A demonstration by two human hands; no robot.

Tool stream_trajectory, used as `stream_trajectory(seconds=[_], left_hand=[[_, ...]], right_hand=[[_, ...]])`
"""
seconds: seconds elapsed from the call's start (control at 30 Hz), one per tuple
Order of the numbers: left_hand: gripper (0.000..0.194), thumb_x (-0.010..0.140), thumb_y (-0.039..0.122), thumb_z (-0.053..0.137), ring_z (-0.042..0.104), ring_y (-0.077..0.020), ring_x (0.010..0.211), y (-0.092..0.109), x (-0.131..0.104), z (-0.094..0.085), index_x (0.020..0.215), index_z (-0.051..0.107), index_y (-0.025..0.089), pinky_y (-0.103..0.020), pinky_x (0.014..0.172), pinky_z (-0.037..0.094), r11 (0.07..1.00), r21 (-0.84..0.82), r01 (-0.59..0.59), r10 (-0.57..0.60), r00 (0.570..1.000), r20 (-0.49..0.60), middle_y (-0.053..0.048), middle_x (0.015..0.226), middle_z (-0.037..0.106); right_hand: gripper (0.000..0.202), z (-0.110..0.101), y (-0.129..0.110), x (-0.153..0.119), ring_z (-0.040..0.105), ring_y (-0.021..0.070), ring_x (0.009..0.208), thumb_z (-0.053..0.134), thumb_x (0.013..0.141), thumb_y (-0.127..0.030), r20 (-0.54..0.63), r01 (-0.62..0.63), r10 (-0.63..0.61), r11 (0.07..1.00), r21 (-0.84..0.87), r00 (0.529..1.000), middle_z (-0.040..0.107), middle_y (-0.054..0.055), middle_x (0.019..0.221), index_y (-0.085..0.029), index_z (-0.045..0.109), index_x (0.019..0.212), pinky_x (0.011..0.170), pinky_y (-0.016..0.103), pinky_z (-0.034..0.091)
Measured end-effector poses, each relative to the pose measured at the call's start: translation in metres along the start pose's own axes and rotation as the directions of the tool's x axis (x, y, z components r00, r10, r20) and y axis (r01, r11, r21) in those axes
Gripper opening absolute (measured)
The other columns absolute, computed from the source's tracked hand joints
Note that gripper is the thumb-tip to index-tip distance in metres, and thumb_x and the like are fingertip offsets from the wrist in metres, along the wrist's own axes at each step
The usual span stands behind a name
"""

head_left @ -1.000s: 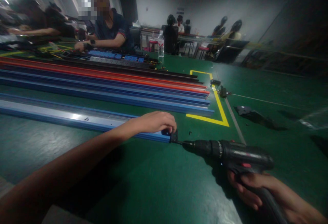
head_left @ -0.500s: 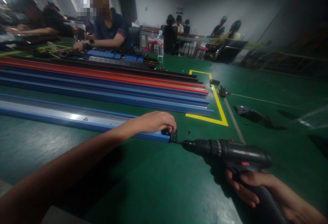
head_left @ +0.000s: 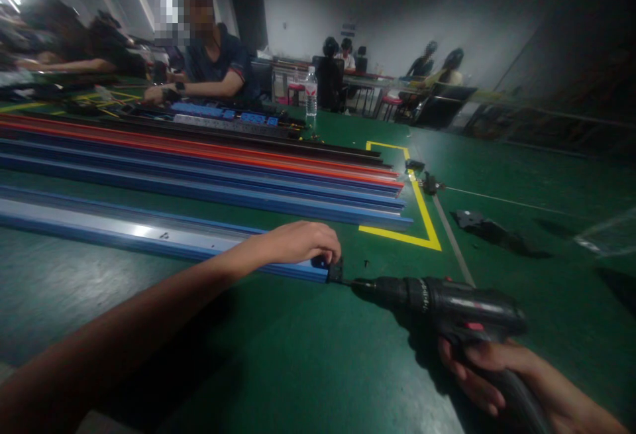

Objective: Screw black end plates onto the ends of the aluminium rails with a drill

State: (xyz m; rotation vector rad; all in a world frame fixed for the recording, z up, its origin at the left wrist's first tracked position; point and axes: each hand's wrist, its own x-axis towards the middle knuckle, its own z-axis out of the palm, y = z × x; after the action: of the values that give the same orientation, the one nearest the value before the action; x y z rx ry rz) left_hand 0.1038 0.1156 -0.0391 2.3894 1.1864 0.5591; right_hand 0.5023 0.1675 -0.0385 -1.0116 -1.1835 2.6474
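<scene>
My right hand (head_left: 491, 371) is wrapped round the handle of a black cordless drill (head_left: 442, 298) with a red switch. Its thin bit points left and meets a small black end cap (head_left: 336, 270) at the end of a blue metal channel (head_left: 189, 238). My left hand (head_left: 308, 242) bends its fingers down over that end, closed on the black end cap; the fingertips are partly hidden. A small dark screw (head_left: 366, 263) stands on the green table just beyond the drill bit. Tiny dark bits (head_left: 163, 236) lie inside the channel.
Several blue, red and black channels (head_left: 298, 203) lie parallel behind, ending near yellow tape (head_left: 427, 215). Black parts (head_left: 477, 220) and a thin cord are at the right. A water bottle (head_left: 311, 93) stands farther back. A co-worker (head_left: 213, 63) sits across the green table (head_left: 308, 354).
The view has shifted slightly, so the table sits a little lower. Both hands, the drill and the end cap keep nearly the same positions relative to each other.
</scene>
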Motion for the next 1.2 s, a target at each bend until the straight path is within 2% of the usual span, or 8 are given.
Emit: stream_trajectory(seconds=[0.33, 0.57, 0.9, 1.2], left_hand=[[0.022, 0.093, 0.005, 0.054, 0.060, -0.0131, 0.090, -0.002, 0.000, 0.001, 0.092, 0.068, 0.022, -0.025, 0.079, 0.043, 1.000, 0.015, -0.001, 0.001, 1.000, -0.004, 0.000, 0.094, 0.068], [0.025, 0.092, 0.004, 0.053, 0.061, -0.0131, 0.088, -0.001, 0.000, 0.001, 0.092, 0.069, 0.022, -0.025, 0.079, 0.044, 1.000, 0.011, -0.005, 0.005, 1.000, -0.017, 0.000, 0.092, 0.068], [0.023, 0.093, 0.005, 0.052, 0.060, -0.0131, 0.088, -0.001, 0.000, 0.000, 0.092, 0.068, 0.022, -0.025, 0.079, 0.044, 1.000, 0.013, -0.001, 0.001, 1.000, -0.007, 0.000, 0.092, 0.068], [0.022, 0.094, 0.006, 0.053, 0.061, -0.0134, 0.090, -0.001, 0.000, 0.001, 0.092, 0.068, 0.022, -0.026, 0.081, 0.044, 1.000, 0.015, 0.007, -0.007, 1.000, 0.004, 0.000, 0.093, 0.068]], right_hand=[[0.025, -0.003, 0.002, 0.000, 0.053, 0.0052, 0.049, 0.076, 0.082, -0.029, 0.005, 0.002, -0.002, 1.000, 0.012, 1.000, 0.067, 0.006, 0.075, -0.008, 0.076, 0.095, 0.051, 0.020, 0.048], [0.025, -0.011, 0.013, 0.004, 0.047, 0.0039, 0.046, 0.074, 0.081, -0.028, 0.023, 0.070, -0.071, 0.995, 0.065, 0.997, 0.066, 0.007, 0.074, -0.006, 0.076, 0.095, 0.048, 0.019, 0.048], [0.028, -0.005, 0.007, 0.003, 0.052, 0.0056, 0.047, 0.075, 0.080, -0.028, -0.002, 0.045, -0.045, 0.998, 0.050, 0.999, 0.068, 0.008, 0.075, -0.006, 0.076, 0.096, 0.049, 0.020, 0.048], [0.026, -0.006, 0.001, 0.001, 0.053, 0.0060, 0.048, 0.075, 0.082, -0.029, 0.020, 0.002, -0.002, 1.000, 0.001, 1.000, 0.068, 0.006, 0.074, -0.008, 0.075, 0.096, 0.054, 0.023, 0.052]])
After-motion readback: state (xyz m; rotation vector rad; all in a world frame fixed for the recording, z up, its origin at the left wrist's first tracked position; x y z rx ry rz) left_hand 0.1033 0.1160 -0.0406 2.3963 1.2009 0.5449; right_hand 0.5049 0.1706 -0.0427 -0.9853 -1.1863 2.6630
